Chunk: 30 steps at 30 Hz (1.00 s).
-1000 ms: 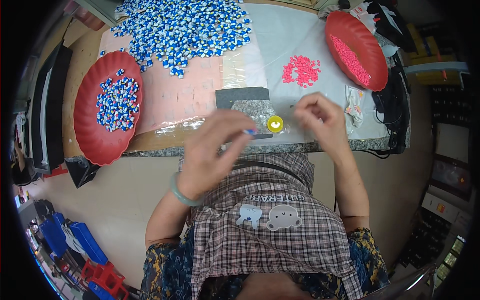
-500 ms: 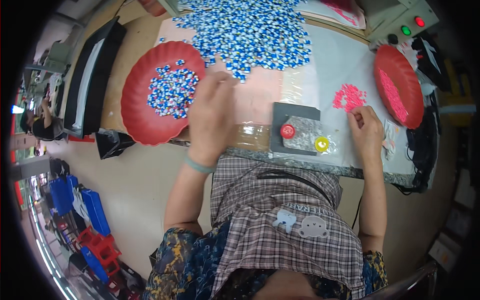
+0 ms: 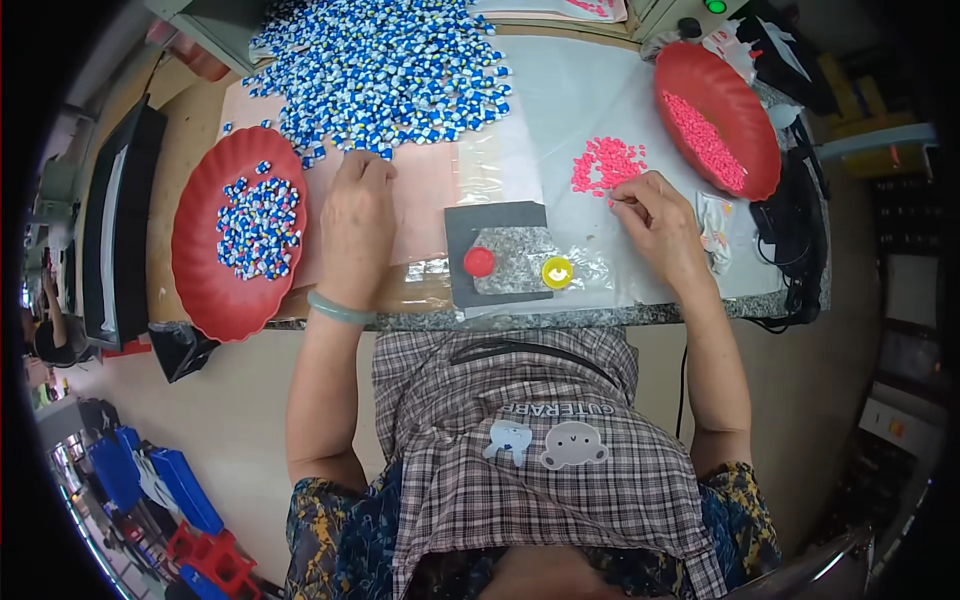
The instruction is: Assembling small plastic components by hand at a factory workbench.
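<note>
My left hand (image 3: 357, 228) is at the near edge of a wide heap of small blue-and-white pieces (image 3: 390, 75). Its fingers are drawn together by the lowest pieces, and I cannot make out what is between them. My right hand (image 3: 660, 228) pinches thumb and forefinger at the near side of a small pile of pink pieces (image 3: 603, 163), with one pink piece at the fingertips. Between my hands lies a dark grey pad with a speckled stone-patterned middle (image 3: 515, 262). A red round cap (image 3: 479, 262) and a yellow round piece (image 3: 557, 272) sit on it.
On the left, a red scalloped bowl (image 3: 190, 235) holds blue-and-white pieces with some pink among them. Another red bowl (image 3: 745, 110), tilted, holds pink pieces at the right. A long black tray (image 3: 130, 215) stands far left. Grey machine housing (image 3: 210, 28) borders the back; black cables (image 3: 800, 250) hang right.
My left hand has moved from beside the left bowl's rim to the heap's near edge. My right hand stays by the pink pile. The whole view has shifted.
</note>
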Motion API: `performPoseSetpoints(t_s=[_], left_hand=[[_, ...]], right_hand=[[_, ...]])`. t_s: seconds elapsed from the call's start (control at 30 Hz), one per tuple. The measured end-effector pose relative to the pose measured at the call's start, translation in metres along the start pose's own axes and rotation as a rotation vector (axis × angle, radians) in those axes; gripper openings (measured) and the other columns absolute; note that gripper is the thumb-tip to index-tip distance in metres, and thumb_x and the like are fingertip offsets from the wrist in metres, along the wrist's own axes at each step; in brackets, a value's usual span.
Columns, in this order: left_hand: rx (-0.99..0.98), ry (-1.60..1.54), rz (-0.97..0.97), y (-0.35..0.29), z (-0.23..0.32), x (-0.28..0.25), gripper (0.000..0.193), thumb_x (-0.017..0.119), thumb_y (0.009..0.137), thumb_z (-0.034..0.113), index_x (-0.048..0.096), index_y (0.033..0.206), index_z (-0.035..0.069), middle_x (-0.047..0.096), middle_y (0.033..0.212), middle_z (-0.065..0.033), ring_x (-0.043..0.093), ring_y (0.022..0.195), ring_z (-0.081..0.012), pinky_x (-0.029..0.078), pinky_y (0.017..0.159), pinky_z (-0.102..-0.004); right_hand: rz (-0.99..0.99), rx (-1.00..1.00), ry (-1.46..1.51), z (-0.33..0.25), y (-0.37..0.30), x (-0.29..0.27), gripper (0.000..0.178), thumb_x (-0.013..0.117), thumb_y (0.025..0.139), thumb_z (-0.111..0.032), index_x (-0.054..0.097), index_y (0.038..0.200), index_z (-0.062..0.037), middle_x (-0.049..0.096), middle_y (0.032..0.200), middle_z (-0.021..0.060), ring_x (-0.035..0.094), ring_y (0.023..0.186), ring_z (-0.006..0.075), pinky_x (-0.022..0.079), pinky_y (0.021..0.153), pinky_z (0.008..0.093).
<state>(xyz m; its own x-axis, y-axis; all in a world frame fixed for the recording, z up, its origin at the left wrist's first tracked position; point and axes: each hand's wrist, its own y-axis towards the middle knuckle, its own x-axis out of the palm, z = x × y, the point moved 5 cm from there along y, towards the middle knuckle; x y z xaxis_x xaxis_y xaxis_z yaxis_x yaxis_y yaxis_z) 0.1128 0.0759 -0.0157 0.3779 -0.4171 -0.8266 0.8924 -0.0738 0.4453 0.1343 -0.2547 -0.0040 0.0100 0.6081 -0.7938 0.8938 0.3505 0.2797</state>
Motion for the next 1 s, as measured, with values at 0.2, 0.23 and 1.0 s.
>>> performPoseSetpoints(t_s=[0.2,0.23,1.0], left_hand=[[-0.021,-0.057,-0.007,-0.001,0.01,-0.003,0.014,0.063,0.084,-0.004,0.067,0.097,0.001,0.062,0.097,-0.0148,0.066,0.084,-0.0351,0.054,0.069,-0.0456],[-0.023,-0.056,-0.011,-0.003,0.01,-0.005,0.014,0.063,0.084,-0.004,0.067,0.097,0.001,0.062,0.097,-0.0148,0.066,0.084,-0.0351,0.054,0.069,-0.0456],[-0.204,-1.092,-0.559,-0.058,0.135,0.002,0.014,0.07,0.091,0.003,0.069,0.104,-0.001,0.066,0.097,-0.0072,0.063,0.074,-0.0096,0.051,0.062,-0.0237]], right_hand=[[-0.017,0.008,-0.095,0.002,0.0,0.006,0.01,0.071,0.084,0.001,0.064,0.09,-0.0007,0.063,0.085,0.0087,0.059,0.063,0.0207,0.049,0.06,0.033],[-0.033,0.01,-0.095,0.002,0.0,0.007,0.011,0.071,0.083,0.001,0.063,0.09,-0.0013,0.063,0.085,0.0083,0.06,0.063,0.0207,0.049,0.06,0.0332],[-0.443,0.149,0.794,-0.074,-0.051,0.001,0.017,0.069,0.091,0.005,0.057,0.101,0.0017,0.068,0.091,0.0102,0.066,0.074,0.0118,0.055,0.066,0.0253]])
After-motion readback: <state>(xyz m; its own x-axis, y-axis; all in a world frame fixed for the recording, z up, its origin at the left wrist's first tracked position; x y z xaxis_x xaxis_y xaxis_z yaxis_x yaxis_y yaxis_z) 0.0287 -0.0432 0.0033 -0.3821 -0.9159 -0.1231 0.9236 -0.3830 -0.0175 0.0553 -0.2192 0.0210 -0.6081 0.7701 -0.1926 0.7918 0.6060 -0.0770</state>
